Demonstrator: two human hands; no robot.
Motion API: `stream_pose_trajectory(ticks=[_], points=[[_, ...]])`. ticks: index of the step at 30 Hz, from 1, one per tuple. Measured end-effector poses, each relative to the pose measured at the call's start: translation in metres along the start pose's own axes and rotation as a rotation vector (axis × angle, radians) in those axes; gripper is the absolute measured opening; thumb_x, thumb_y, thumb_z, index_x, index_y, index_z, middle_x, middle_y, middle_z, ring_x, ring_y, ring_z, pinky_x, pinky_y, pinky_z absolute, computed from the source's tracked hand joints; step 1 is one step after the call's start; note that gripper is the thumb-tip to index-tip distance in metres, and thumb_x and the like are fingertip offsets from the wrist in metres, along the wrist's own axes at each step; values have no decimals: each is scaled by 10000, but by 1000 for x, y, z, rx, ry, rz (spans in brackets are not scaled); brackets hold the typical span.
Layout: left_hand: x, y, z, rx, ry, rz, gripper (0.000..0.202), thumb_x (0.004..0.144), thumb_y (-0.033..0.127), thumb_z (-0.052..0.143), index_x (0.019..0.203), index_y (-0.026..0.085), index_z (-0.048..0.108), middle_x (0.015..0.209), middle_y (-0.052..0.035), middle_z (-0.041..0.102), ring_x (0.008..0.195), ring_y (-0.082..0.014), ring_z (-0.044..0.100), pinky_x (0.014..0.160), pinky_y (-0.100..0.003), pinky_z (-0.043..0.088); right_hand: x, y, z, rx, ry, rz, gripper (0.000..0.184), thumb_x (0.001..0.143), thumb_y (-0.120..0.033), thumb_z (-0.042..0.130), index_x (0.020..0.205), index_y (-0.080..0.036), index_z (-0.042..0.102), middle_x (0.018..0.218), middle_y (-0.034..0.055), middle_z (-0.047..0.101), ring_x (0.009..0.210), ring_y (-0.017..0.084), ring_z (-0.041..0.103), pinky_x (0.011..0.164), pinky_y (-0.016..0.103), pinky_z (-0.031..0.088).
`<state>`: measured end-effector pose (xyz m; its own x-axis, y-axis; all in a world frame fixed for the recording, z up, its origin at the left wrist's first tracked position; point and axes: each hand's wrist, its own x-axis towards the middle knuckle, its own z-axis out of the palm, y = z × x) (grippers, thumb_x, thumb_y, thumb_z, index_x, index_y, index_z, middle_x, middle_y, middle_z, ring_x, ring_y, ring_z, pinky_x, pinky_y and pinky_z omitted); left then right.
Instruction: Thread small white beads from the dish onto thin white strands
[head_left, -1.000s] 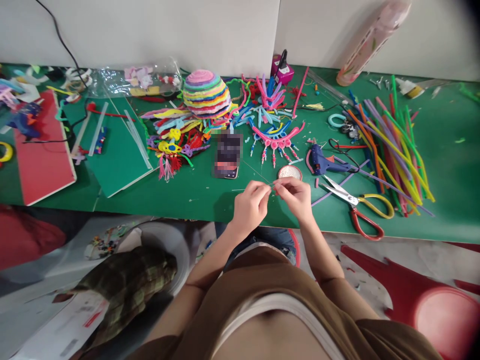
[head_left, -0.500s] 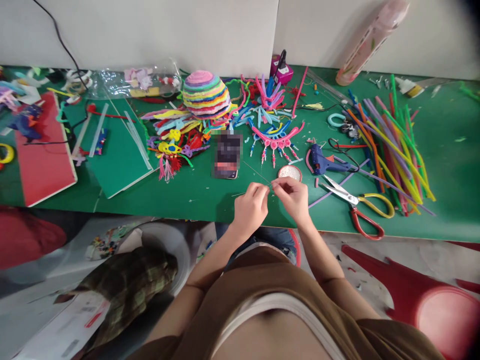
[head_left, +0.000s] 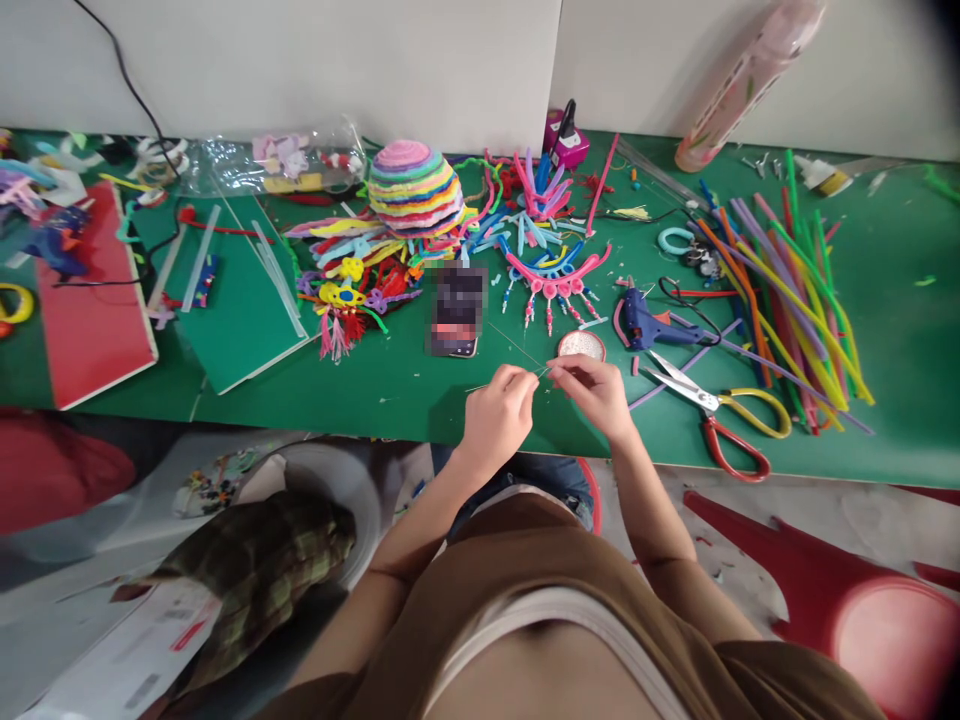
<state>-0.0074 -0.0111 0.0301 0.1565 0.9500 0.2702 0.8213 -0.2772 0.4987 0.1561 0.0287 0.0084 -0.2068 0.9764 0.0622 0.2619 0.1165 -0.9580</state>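
Item: thin wire [head_left: 517,352], held low over the near edge of the green surface [head_left: 390,385], running up and left toward the phone [head_left: 456,311].

Left hand [head_left: 496,418]: grip closed, thumb and fingers pinched together on the wire.
Right hand [head_left: 594,388]: grip likewise pinched shut on the wire's near end, fingertips almost touching those of the left hand.

Change: over the last second the right hand has slid slightly rightward and farther from the body, so it now sits just under the small round tin [head_left: 580,346]; the left hand has barely moved. Judged as fine handwork on the wire continuing, not a new step.

Nearby, untouched: blue glue gun [head_left: 646,322]; scissors [head_left: 712,405]; spread of coloured craft stems [head_left: 780,280]; striped woven dome [head_left: 411,185]; pink beaded piece [head_left: 553,285].
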Motion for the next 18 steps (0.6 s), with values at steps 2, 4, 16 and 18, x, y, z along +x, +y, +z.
stream_pose_trajectory(ticks=[2,4,16,18], points=[[0,-3,-4,-10,-17,34,165,920,165,470,886,181,631,902,-31,687,686,-113,632,539,-227,370,3,0,-11,-97,-42,-144,173,850,-310,622,946,-193,707,851,42,723,706,131,654,603,246,513],[0,-5,-8,-7,-46,55,165,919,165,473,877,182,632,898,-26,688,682,-112,633,541,-228,371,6,-4,-19,-200,-119,-296,152,869,-265,606,962,-196,704,892,53,722,774,141,659,679,266,521],[-5,-18,-5,147,-80,213,171,895,115,500,906,193,652,960,-14,702,749,-122,647,532,-237,370,21,-21,-23,-348,-545,-43,152,827,-181,484,801,-151,631,686,11,614,621,105,533,591,225,404],[-6,-22,-2,150,-76,266,175,892,114,508,886,199,660,962,-18,698,782,-125,643,542,-234,379,25,-20,-23,-259,-701,114,173,816,-204,463,792,-151,626,676,1,610,608,99,527,574,215,396]])
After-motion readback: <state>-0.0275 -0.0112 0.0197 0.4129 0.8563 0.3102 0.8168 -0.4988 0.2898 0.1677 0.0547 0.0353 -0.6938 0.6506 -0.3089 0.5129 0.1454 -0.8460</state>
